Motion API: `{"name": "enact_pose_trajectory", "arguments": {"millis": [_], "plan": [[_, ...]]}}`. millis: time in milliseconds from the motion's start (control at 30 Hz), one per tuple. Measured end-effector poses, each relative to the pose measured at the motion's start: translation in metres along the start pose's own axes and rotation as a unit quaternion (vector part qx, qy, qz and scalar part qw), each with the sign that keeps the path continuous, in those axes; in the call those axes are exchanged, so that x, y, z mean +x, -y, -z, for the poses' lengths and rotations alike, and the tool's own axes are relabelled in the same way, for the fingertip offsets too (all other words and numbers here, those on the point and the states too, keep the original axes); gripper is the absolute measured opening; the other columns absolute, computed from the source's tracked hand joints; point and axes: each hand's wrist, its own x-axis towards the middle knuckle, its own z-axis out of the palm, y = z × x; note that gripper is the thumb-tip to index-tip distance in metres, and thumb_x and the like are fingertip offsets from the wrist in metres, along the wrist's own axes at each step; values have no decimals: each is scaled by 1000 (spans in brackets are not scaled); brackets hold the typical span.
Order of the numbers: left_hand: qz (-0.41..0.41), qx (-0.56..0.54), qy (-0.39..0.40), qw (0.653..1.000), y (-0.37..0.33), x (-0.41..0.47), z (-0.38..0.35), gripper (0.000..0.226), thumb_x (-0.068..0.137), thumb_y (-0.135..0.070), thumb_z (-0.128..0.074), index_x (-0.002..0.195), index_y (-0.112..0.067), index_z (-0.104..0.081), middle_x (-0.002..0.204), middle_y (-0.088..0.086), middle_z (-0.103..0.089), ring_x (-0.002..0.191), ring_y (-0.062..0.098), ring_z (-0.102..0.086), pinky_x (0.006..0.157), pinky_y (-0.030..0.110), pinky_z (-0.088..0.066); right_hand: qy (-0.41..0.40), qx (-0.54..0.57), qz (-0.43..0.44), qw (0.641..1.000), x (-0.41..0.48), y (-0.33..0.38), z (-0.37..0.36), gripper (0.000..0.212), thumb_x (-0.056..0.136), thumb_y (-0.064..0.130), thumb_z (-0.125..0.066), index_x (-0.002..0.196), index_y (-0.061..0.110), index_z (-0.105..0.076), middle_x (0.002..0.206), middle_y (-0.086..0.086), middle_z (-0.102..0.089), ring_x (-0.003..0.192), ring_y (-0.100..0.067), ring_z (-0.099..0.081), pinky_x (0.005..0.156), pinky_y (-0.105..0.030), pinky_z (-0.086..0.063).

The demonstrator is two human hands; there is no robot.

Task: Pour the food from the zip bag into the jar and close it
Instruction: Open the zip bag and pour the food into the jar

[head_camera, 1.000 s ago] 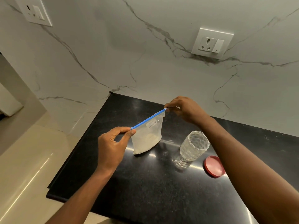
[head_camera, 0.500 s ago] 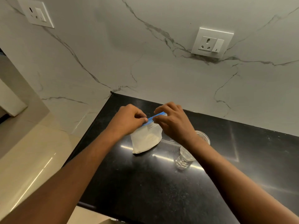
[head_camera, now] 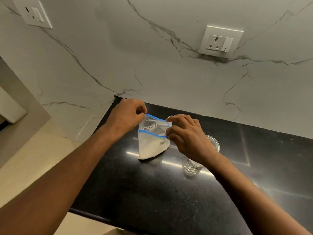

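A clear zip bag [head_camera: 153, 145] with a blue zip strip stands on the black counter [head_camera: 152, 192], holding pale food in its lower part. Its mouth is pulled apart. My left hand [head_camera: 126, 117] pinches the far lip of the bag's mouth. My right hand [head_camera: 187, 133] pinches the near lip at the bag's right corner. A clear textured jar [head_camera: 193, 165] stands open just right of the bag, mostly hidden behind my right wrist. The red lid is not visible, hidden by my right forearm.
A marble wall rises directly behind the counter, with one socket plate [head_camera: 220, 41] at upper right and another socket plate [head_camera: 33, 13] at upper left. The counter's left edge drops to a beige floor [head_camera: 25, 167].
Both hands came together at the bag's top and pulled the two blue lips apart, so the bag's mouth went from sealed to open. My right forearm now covers the red lid.
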Motion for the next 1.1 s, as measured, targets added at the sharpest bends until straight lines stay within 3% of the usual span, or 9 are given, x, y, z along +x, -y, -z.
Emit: {"name": "enact_pose_trajectory", "arguments": {"millis": [200, 300, 467, 633, 800, 867, 933, 1033, 1100], "plan": [[-47, -8, 56, 997, -64, -36, -11, 36, 88, -63, -69, 96, -29, -78, 86, -11, -71, 75, 7, -67, 68, 32, -57, -66, 252, -119, 958, 15, -24, 3, 53, 90, -6, -70, 135, 18, -61, 141, -2, -59, 129, -17, -57, 101, -33, -54], [-8, 51, 125, 991, -90, -31, -32, 52, 91, -70, -62, 77, -20, -65, 68, -4, -58, 61, 13, -57, 55, 31, -42, 44, 217, -214, 952, 32, -53, 1, 66, 88, -13, -62, 146, 16, -53, 146, -5, -58, 132, -21, -58, 106, -41, -53], [22, 90, 143, 985, -90, 5, -39, 43, 98, -56, -64, 106, -15, -71, 82, 3, -63, 80, 23, -66, 73, 37, -55, 120, 295, -185, 930, 45, -61, -14, 43, 93, -1, -71, 135, 6, -63, 125, -15, -72, 116, -29, -69, 103, -50, -55], [42, 55, 148, 987, -83, 19, -35, 60, 91, -67, -67, 61, -17, -51, 56, -1, -44, 50, 14, -39, 55, 29, -33, 64, 336, -204, 917, 46, -60, -18, 17, 100, 2, -63, 114, 1, -73, 105, -21, -76, 99, -38, -71, 91, -55, -56], [72, -65, 114, 989, -81, 26, -21, 61, 93, -57, -72, 55, -13, -55, 51, 10, -55, 36, 12, -45, 52, 31, -40, 40, 390, -194, 899, 42, -50, -5, 20, 103, 13, -64, 118, 9, -75, 111, -10, -79, 106, -31, -74, 85, -48, -61], [83, -144, 124, 978, -81, 27, -8, 54, 94, -50, -74, 74, 0, -70, 72, 24, -74, 52, 17, -72, 66, 40, -61, 26, 411, -184, 893, 39, -48, 6, 19, 103, 14, -63, 116, 8, -75, 110, -10, -79, 103, -32, -74, 85, -47, -61], [73, -168, 130, 974, -86, 29, 6, 58, 94, -48, -75, 93, 10, -76, 85, 20, -81, 68, 21, -80, 77, 43, -67, 9, 411, -173, 895, 38, -45, 21, 17, 103, 15, -63, 113, 9, -76, 107, -11, -79, 99, -33, -74, 84, -47, -60], [17, -192, 113, 975, -102, 32, 29, 61, 94, -52, -74, 95, 9, -78, 90, 24, -80, 86, 39, -78, 82, 52, -66, -45, 403, -155, 901, 38, -41, 50, 15, 103, 18, -63, 108, 12, -76, 102, -6, -80, 91, -16, -75, 79, -38, -60], [-30, -229, 112, 967, -118, 34, 43, 49, 93, -51, -76, 87, -3, -82, 88, 17, -81, 85, 32, -79, 77, 45, -68, -89, 402, -140, 900, 37, -40, 75, 13, 103, 18, -64, 107, 13, -76, 98, -3, -81, 87, -12, -74, 71, -31, -59]]}}
